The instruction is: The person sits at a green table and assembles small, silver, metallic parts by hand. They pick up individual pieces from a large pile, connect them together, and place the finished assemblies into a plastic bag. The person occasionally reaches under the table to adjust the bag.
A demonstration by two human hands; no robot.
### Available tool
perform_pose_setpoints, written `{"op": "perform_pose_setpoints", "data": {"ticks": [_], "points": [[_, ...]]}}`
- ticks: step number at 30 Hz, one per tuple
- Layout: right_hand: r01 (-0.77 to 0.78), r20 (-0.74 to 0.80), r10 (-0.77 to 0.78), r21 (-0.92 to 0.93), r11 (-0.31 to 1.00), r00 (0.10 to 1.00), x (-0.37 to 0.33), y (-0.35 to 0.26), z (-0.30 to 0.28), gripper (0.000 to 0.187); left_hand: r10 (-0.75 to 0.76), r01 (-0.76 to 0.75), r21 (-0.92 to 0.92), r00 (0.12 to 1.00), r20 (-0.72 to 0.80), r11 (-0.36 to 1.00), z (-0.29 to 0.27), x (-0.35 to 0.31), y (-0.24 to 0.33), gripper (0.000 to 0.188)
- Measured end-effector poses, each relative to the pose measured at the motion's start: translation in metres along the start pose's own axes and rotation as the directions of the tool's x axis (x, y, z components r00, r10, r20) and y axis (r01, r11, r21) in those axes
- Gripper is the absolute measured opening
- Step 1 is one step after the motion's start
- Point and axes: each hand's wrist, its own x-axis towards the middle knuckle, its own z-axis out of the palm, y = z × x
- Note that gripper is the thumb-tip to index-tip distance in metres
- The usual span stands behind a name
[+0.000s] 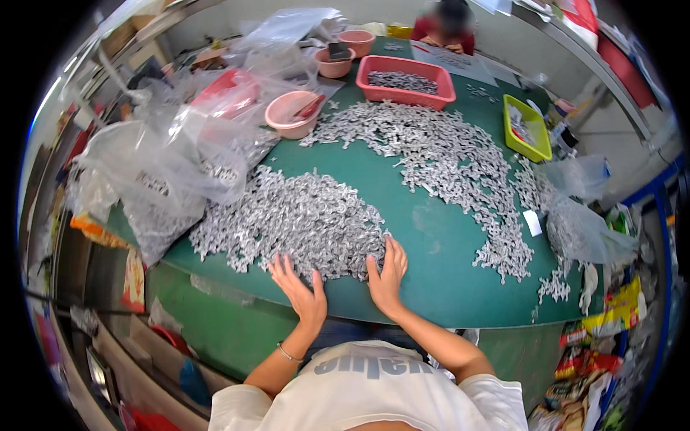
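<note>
A large heap of small grey metal parts [302,223] lies on the green table [438,244] in front of me. At its near edge my left hand [298,291] rests with fingers spread against the parts. My right hand [389,273] stands at the heap's right end, fingers stretched out and thumb apart, its palm side toward the pile. Neither hand grips anything. A second, flatter spread of similar grey parts [445,158] curves from the back of the table down its right side. The single parts are too small to tell their exact kind.
Clear plastic bags [162,172] of parts crowd the left. Behind stand a pink bowl [289,129], a red tray [445,90] of parts and a yellow-green basket [539,147]. More bags [575,223] sit at the right edge. A person [445,32] sits at the far side.
</note>
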Motion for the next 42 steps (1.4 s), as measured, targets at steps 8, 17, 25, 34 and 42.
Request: {"op": "perform_pose_setpoints", "data": {"ticks": [8,17,25,34,42], "points": [[-0.006,-0.042,0.0,-0.138,0.99,0.999,0.008,0.022,-0.078,0.054,0.453,-0.387,-0.306,0.872,0.183,0.87,-0.032,0.102,0.057,0.047],[0.026,-0.265,-0.175,-0.485,0.874,0.948,0.138,0.126,-0.172,0.061,0.301,-0.35,-0.114,0.545,0.782,0.93,0.188,0.176,0.125,0.092],[-0.174,-0.268,0.018,-0.572,0.802,0.963,0.276,0.221,-0.208,0.057,0.218,-0.313,-0.003,0.653,0.725,0.95,0.254,0.135,0.159,0.078],[-0.004,-0.195,-0.072,-0.364,0.932,0.978,0.254,0.225,-0.171,0.034,0.346,-0.417,-0.074,0.629,0.696,0.906,0.229,0.1,0.171,0.064],[0.238,0.023,-0.242,-0.286,0.928,0.97,0.207,0.156,-0.175,0.035,0.5,-0.375,-0.331,0.629,0.595,0.866,0.201,0.037,0.176,0.061]]}}
